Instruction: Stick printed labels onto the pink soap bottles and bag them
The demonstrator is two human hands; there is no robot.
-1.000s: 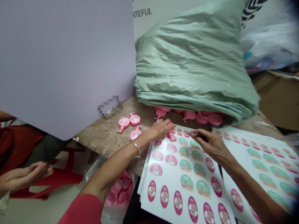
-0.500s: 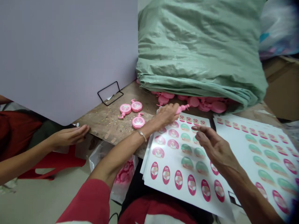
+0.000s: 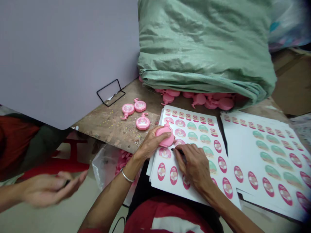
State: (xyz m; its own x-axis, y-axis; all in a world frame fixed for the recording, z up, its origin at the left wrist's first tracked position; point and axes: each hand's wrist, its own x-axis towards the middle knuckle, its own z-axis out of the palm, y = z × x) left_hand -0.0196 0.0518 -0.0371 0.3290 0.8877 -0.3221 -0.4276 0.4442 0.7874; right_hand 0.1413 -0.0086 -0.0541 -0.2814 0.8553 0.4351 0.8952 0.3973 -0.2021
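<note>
1. The pink bottle (image 3: 164,137) was in the person's left hand (image 3: 151,142), above the left side of a white sticker sheet (image 3: 155,176). It had a round, flattish body in one candy-pink shade, with a small pump and spout pointing up and away from the person.
2. The left hand was closed around the bottle, its thumb lying across the smooth front, which looked plain where I could see it.
3. The right hand (image 3: 195,163) was pinched around a thin dark tool (image 3: 181,152), mostly hidden by the fingers, just beside the bottle and low over the sheet.
4. The sheet carried rows of stickers: small ones along the top, pink and green half-rounds, and pink ovals.
5. Three labelled bottles (image 3: 143,122) lay on the table (image 3: 109,124), near a green sack (image 3: 206,45).
6. At the left, a co-worker's hand (image 3: 48,191) was blurred.
</note>
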